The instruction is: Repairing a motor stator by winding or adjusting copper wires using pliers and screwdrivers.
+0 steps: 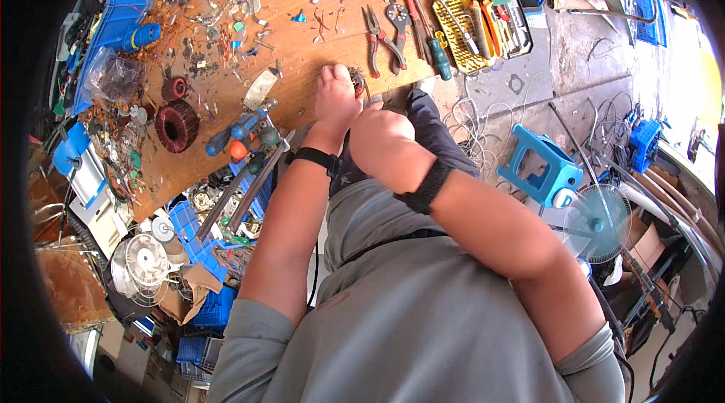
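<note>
Fingers of the left hand (334, 95) curl around a small copper-wound motor part (357, 82) at the tabletop (302, 33) edge, gripping it. Right hand (380, 135), nearer the body, is fisted; whether it pinches anything I cannot tell. Windings look dark, reddish and intact, so stripping seems barely begun. Beyond the fingers lie red-handled pliers (375, 44); farther left, a larger copper coil (177, 125).
</note>
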Demonstrator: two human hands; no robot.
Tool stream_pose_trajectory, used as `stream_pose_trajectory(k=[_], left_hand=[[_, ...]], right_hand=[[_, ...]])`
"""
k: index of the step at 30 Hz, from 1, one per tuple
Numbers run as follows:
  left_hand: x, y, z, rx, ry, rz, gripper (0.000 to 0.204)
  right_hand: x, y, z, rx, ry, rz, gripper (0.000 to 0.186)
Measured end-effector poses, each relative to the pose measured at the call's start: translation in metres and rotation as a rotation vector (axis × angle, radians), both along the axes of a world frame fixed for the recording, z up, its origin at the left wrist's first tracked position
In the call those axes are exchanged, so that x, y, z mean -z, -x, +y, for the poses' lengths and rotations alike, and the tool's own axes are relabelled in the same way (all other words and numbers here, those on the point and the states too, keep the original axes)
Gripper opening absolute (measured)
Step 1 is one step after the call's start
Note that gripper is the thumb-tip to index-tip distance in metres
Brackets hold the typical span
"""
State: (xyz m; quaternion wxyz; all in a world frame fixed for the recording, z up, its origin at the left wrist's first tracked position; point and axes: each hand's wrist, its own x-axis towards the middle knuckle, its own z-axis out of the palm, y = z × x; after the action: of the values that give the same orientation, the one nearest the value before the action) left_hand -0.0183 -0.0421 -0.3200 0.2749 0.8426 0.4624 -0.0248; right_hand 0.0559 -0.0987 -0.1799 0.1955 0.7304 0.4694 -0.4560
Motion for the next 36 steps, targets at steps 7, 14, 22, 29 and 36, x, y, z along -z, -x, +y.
stream_pose_trajectory(k=[7, 14, 22, 29, 36], left_hand=[[0.001, 0.001, -0.001, 0.022, -0.02, 0.006, 0.042], [-0.004, 0.001, 0.0, -0.015, 0.02, 0.054, 0.062], [-0.001, -0.006, -0.001, -0.054, 0.067, 0.023, 0.055], [-0.008, -0.001, 0.001, -0.003, -0.017, 0.04, 0.046], [-0.012, -0.006, -0.001, -0.019, 0.048, 0.091, 0.052]], right_hand=[[-0.01, -0.067, 0.019, 0.081, 0.053, 0.268, 0.033], [-0.014, -0.011, 0.024, -0.213, 0.019, 0.107, 0.033], [0.019, -0.001, -0.018, -0.161, -0.153, -0.093, 0.068], [-0.02, -0.197, -0.056, 0.231, -0.33, -0.249, 0.039], [0.075, -0.313, -0.068, 0.339, -0.448, -0.513, 0.046]])
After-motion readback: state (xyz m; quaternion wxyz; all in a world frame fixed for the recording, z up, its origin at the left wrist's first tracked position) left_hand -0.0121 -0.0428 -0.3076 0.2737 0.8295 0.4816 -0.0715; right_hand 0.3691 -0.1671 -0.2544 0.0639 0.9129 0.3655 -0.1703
